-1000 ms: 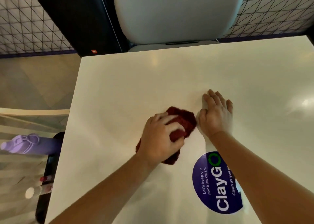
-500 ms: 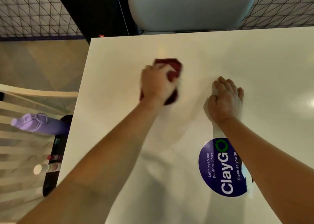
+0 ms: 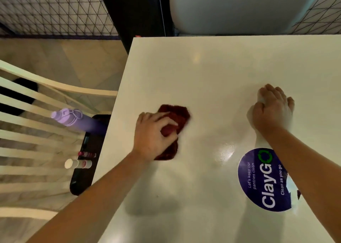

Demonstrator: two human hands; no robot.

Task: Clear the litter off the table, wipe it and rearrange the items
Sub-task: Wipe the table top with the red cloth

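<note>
A dark red fluffy cloth (image 3: 177, 116) lies bunched on the white table (image 3: 212, 67), near its left edge. My left hand (image 3: 154, 134) presses down on the cloth and grips it. My right hand (image 3: 271, 110) rests flat on the tabletop to the right, fingers together, holding nothing. A round purple "ClayGO" sticker (image 3: 263, 180) is stuck on the table below my right hand, partly covered by my right forearm.
Left of the table stands a cream slatted chair (image 3: 36, 135). On it lies a black tray (image 3: 86, 156) with a lilac water bottle (image 3: 73, 120), a small white-capped bottle (image 3: 77, 164) and a pink tube (image 3: 86, 154). A grey chair back (image 3: 239, 6) faces the far edge.
My left hand has pulled the cloth back from the far part of the table, nearer to me and to the left edge. My right hand has stayed flat in place.
</note>
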